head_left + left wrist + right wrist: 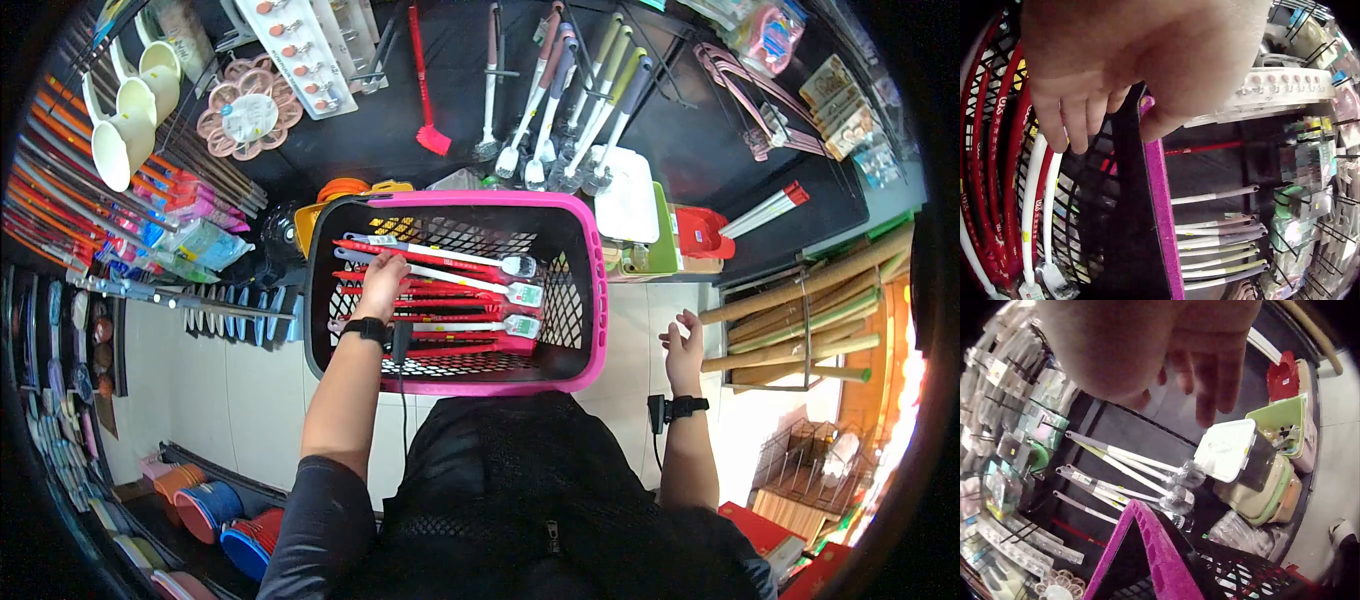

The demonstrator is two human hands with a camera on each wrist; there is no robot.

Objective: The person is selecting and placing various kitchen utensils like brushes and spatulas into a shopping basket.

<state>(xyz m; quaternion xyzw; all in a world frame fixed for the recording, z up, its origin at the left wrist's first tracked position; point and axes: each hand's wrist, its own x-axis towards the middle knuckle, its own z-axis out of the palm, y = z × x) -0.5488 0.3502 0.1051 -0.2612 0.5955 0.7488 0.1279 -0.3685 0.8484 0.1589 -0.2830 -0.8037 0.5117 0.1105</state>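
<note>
- Pink-rimmed basket: twelve o'clock from the person.
- Red and white brushes: inside, heads toward three.
- Left hand: basket's nine o'clock, over handles, fingers loosely extended, gripping nothing.
- Right hand: outside, four o'clock, fingers relaxed, empty.

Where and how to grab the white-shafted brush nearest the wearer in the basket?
Mid-shaft, from straight above, thumb and fingers pinching across it. The white-shafted brush is long and thin, lying lengthwise among red brushes, and the basket walls surround it, so a top approach seems cleanest. Its wider head would likely be clumsier to hold.
</note>
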